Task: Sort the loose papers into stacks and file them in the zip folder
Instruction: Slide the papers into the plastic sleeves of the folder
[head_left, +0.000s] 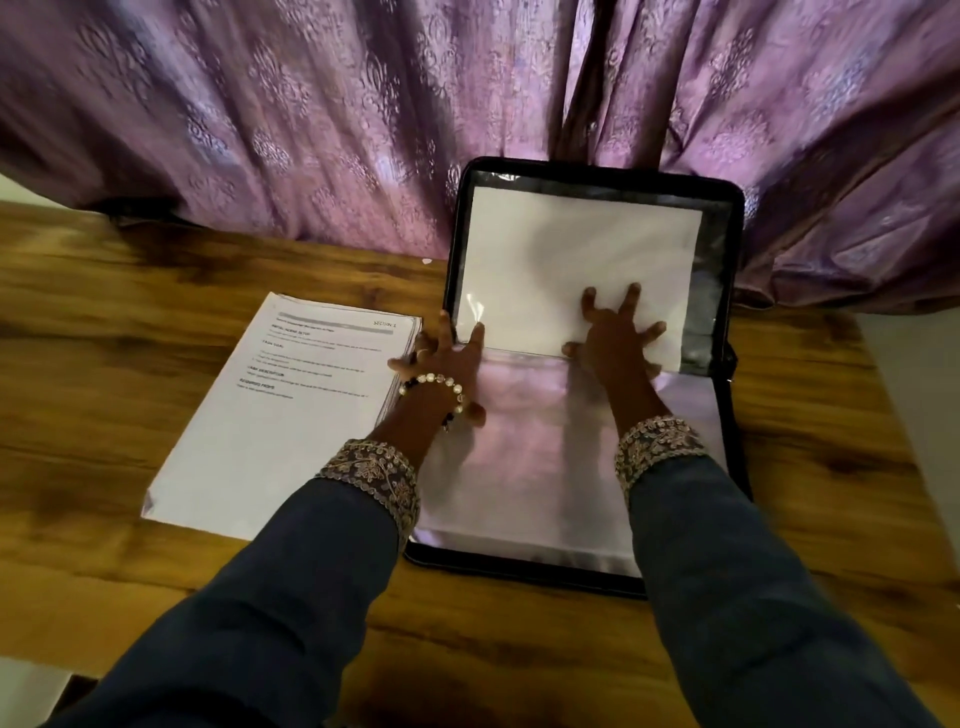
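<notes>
I look down on a wooden table (156, 322) with a glossy, dark-streaked grain. One black zip folder (727, 364) lies open on it, rectangular with rounded corners, its upper half propped against a purple curtain (311, 130) of shiny patterned fabric that hangs in heavy folds. Inside the upper half, a white sheet (571, 244) sits behind a clear, reflective plastic sleeve. The lower half holds more smooth plastic sleeves (519, 467), pale and slightly glossy.

My right hand (615, 338) lies flat on the white sheet near the folder's fold, its fingers spread wide and straight, pressing on the sheet and holding nothing. My left hand (441, 364) rests at the folder's left edge, fingers spread; some fingertips touch the sleeve at the fold, and others reach towards the stack beside it. I cannot tell whether it grips anything. A beaded bracelet (436, 387) circles the left wrist. Both dark blue sleeves end in embroidered cuffs.

One stack of papers (291, 410) lies flat just left of the folder, printed text on its top page, its edges slightly fanned.
</notes>
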